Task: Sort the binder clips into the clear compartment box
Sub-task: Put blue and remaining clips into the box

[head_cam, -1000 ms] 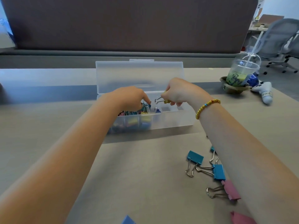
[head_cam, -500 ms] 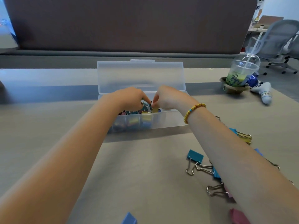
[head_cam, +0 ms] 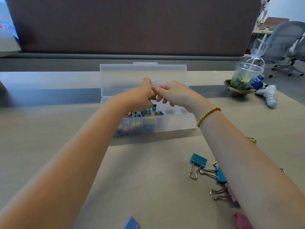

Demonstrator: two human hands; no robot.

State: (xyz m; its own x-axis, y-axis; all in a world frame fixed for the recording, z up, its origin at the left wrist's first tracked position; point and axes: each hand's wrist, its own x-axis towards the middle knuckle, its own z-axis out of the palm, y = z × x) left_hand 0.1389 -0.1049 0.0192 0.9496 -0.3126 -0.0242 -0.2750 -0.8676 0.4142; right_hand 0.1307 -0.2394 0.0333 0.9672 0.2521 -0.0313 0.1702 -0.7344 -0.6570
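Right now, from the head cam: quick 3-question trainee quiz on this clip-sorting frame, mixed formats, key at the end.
1. True or false: the lid of the clear compartment box is shut.
2. Multiple choice: the yellow binder clip is (A) on the table, (B) held between the left hand and right hand above the box, (C) beside the drink cup.
3. Fill in: the loose teal binder clip on the table lies nearest the person's ____ forearm.

Key: 1 false, the lid stands open. 2 B. 3 right.
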